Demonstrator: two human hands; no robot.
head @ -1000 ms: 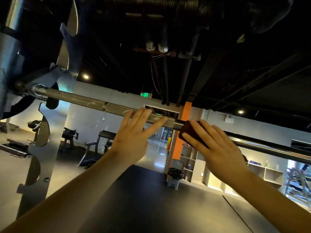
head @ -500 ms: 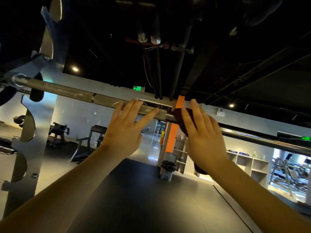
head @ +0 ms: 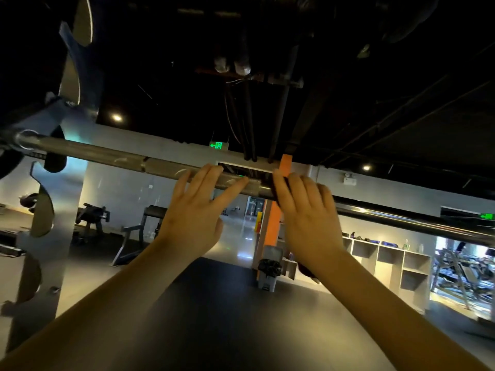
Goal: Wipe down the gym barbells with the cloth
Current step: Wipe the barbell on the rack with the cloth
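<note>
A steel barbell point(head: 107, 155) runs across the view from the rack at upper left down to the right edge. My left hand point(head: 195, 212) rests flat against the bar near its middle, fingers spread, holding nothing. Just to its right, my right hand point(head: 308, 218) presses a dark cloth point(head: 277, 188) onto the bar. Most of the cloth is hidden under that palm; a dark end of the cloth point(head: 306, 269) hangs below the wrist.
A grey metal rack upright with hook cut-outs point(head: 51, 223) stands at left and carries the bar's end. Behind are an orange column point(head: 272, 223), a bin with a black bag point(head: 269, 271), white cubby shelves point(head: 388, 261) and a bench point(head: 150, 223).
My right hand has slid the cloth leftward along the bar, closing up to my left hand. My left hand has stayed at the same spot on the bar.
</note>
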